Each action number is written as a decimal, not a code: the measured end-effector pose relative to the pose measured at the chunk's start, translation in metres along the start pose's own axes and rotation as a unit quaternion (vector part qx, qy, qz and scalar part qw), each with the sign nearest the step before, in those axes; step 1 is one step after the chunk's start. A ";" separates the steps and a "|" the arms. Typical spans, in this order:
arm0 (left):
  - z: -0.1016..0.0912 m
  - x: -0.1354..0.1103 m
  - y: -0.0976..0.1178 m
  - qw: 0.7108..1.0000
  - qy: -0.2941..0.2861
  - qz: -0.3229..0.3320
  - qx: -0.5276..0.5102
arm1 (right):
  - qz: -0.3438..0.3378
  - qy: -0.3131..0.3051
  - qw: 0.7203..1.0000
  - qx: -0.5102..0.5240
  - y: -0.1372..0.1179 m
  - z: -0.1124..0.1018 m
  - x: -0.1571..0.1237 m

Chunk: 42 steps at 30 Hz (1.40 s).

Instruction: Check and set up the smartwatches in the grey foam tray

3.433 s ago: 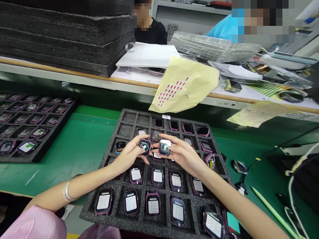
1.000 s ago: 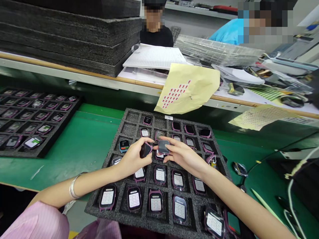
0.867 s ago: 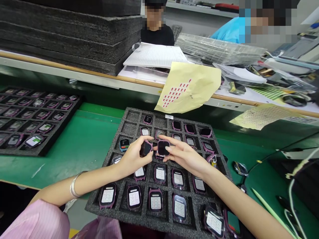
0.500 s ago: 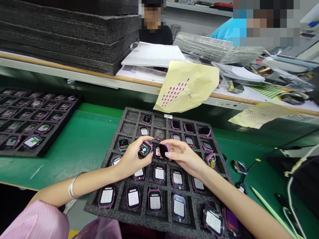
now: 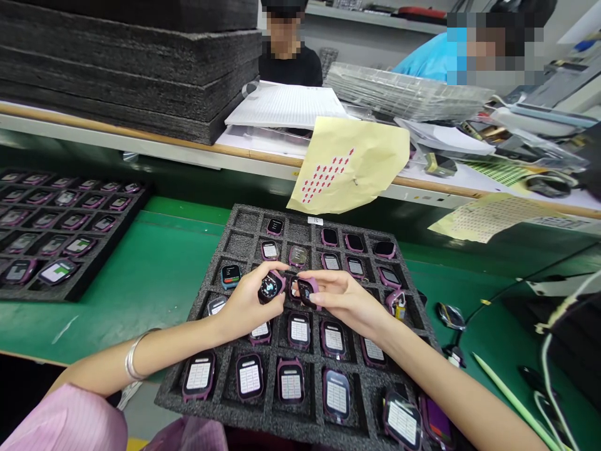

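Over the middle of a black foam tray (image 5: 300,233), my left hand (image 5: 251,297) is closed around a purple smartwatch body (image 5: 269,287) whose lit screen shows a dial. My right hand (image 5: 340,294) pinches a second purple smartwatch body (image 5: 307,292), tilted, with a dim picture on its dark screen. The two held watches are a small gap apart. Below and around them, several strapless watches sit in the tray's compartments, many with white lists on their screens. A blue-cased watch (image 5: 231,274) lies just left of my left hand.
A second foam tray of watches (image 5: 77,285) lies on the green bench (image 5: 154,250) at left. Black foam sheets (image 5: 141,75) are stacked on the shelf ahead. Yellow paper with red arrows (image 5: 352,163) hangs from its edge. Cables and a green pen-like stick (image 5: 511,391) lie right. Two people are beyond.
The watch in my right hand has turned, and its screen has gone from black to showing a faint picture. Both hands keep their hold; the view has shifted slightly.
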State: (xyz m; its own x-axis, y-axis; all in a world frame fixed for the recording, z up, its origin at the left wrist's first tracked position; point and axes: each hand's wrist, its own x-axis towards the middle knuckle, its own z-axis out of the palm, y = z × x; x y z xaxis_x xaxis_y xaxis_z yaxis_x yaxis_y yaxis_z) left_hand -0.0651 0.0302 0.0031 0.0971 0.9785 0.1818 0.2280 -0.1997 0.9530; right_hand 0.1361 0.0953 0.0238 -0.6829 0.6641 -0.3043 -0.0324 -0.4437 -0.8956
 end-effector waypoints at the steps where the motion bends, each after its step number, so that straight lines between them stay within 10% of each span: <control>1: -0.001 0.000 0.000 1.000 -0.011 -0.005 0.001 | 0.000 0.004 1.000 -0.002 0.000 0.001 0.000; 42: -0.005 0.004 0.004 1.000 -0.006 -0.011 0.010 | -0.031 0.021 0.997 -0.063 -0.010 0.004 -0.007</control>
State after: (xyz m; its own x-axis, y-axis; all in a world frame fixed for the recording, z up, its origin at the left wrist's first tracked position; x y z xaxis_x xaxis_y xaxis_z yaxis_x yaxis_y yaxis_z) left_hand -0.0691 0.0332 0.0084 0.1029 0.9820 0.1581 0.2490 -0.1793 0.9518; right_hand 0.1386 0.0924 0.0360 -0.6519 0.7132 -0.2576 0.0198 -0.3235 -0.9460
